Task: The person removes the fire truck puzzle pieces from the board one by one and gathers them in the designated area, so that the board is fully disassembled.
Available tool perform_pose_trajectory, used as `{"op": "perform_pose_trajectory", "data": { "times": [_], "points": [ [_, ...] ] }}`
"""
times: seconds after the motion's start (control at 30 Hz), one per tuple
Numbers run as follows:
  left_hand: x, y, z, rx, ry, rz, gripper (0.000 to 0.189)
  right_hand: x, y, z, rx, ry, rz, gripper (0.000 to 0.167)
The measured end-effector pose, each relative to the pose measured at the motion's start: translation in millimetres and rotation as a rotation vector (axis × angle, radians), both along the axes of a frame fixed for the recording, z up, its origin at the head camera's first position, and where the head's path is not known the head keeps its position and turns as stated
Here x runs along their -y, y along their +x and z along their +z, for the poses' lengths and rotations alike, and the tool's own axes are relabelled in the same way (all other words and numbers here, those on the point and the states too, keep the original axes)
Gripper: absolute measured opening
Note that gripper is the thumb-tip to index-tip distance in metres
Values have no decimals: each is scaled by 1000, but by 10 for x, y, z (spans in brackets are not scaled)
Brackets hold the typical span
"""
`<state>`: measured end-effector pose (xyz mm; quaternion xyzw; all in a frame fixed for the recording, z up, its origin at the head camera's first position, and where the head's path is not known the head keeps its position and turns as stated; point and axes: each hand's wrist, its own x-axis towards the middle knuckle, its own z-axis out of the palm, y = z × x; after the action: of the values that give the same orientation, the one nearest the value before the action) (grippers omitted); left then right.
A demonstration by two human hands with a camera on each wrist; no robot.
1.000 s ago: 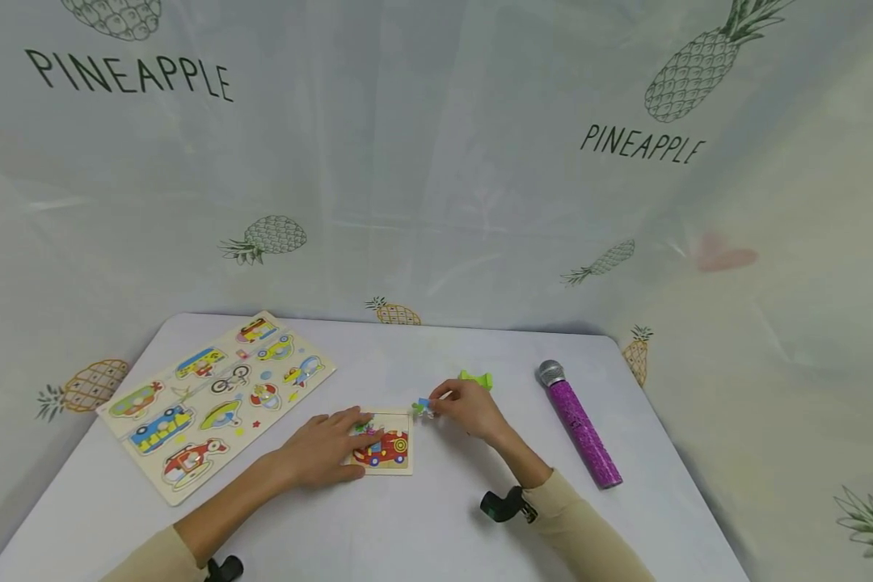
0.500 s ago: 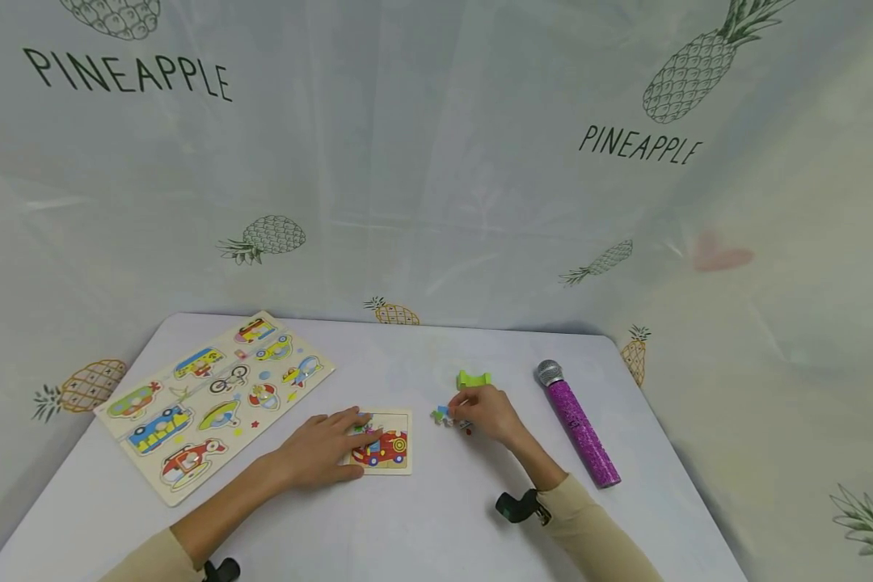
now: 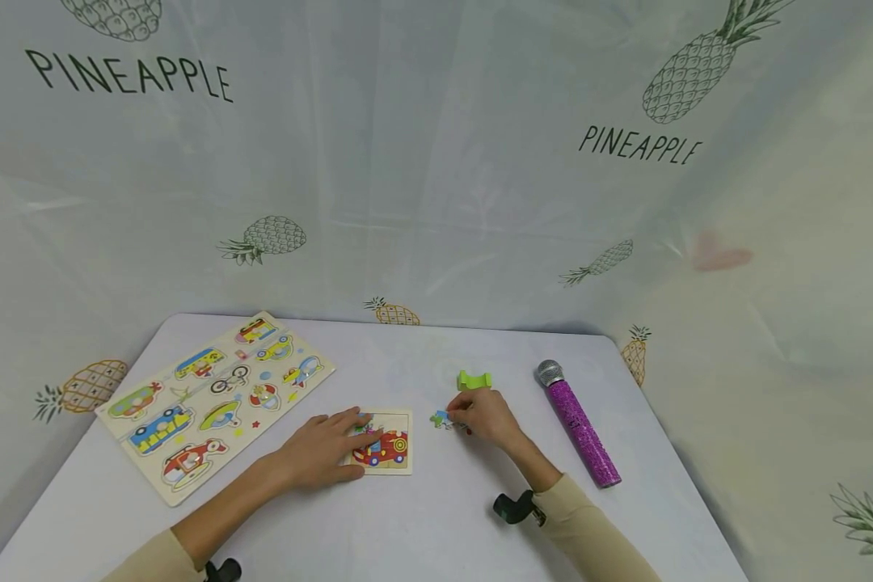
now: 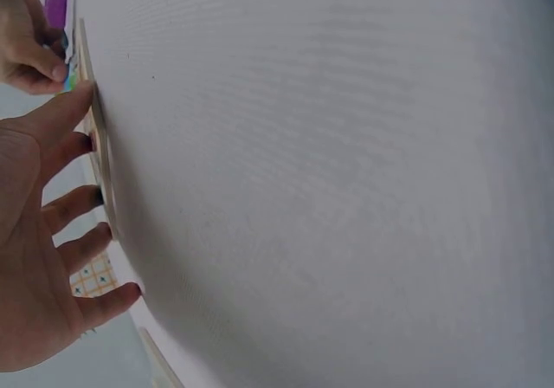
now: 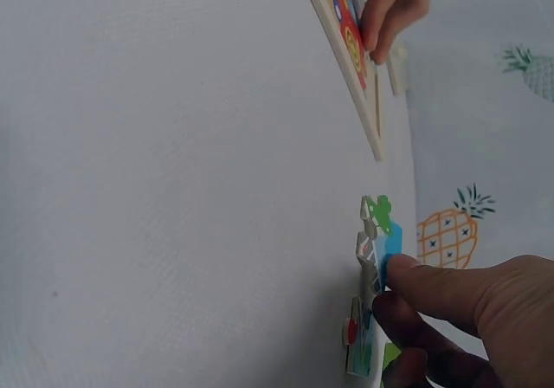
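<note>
A small wooden jigsaw puzzle (image 3: pixel 394 466) with a red vehicle picture lies on the table, its left part covered by my left hand (image 3: pixel 322 453). The fingers of that hand are spread over the board, and in the left wrist view the fingertips meet its edge. To the right of the board, my right hand (image 3: pixel 486 416) pinches a blue and green puzzle piece (image 5: pixel 389 242) between thumb and fingers. Beneath that piece, close to the tabletop, are other puzzle pieces (image 5: pixel 355 353), one with red on it, partly hidden by the hand.
At the left lies a large wooden vehicle puzzle board (image 3: pixel 243 404). A light-green bone-shaped block (image 3: pixel 474 380) sits just behind the right hand. Further right is a glittery purple microphone (image 3: pixel 584 432). A pineapple-print curtain (image 3: pixel 436 162) hangs behind the white table (image 3: pixel 378 533).
My right hand has moved right with the puzzle piece, away from the small board's edge, then lingers over the other pieces with a slight shift. The left hand stays in place.
</note>
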<state>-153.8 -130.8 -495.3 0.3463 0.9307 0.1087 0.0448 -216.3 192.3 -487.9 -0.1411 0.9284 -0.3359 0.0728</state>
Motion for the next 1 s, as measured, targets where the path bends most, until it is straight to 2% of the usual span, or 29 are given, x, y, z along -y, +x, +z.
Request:
{"op": "perform_pose_trajectory", "data": {
  "times": [0.27, 0.53, 1.0],
  "points": [
    [0, 3, 14, 1, -8, -2, 59, 3, -23, 10, 14, 6, 17, 8],
    [0, 5, 35, 0, -19, 2, 59, -3, -39, 9, -19, 30, 23, 8],
    [7, 0, 23, 10, 5, 8, 62, 30, 14, -18, -26, 28, 1, 5]
  ]
}}
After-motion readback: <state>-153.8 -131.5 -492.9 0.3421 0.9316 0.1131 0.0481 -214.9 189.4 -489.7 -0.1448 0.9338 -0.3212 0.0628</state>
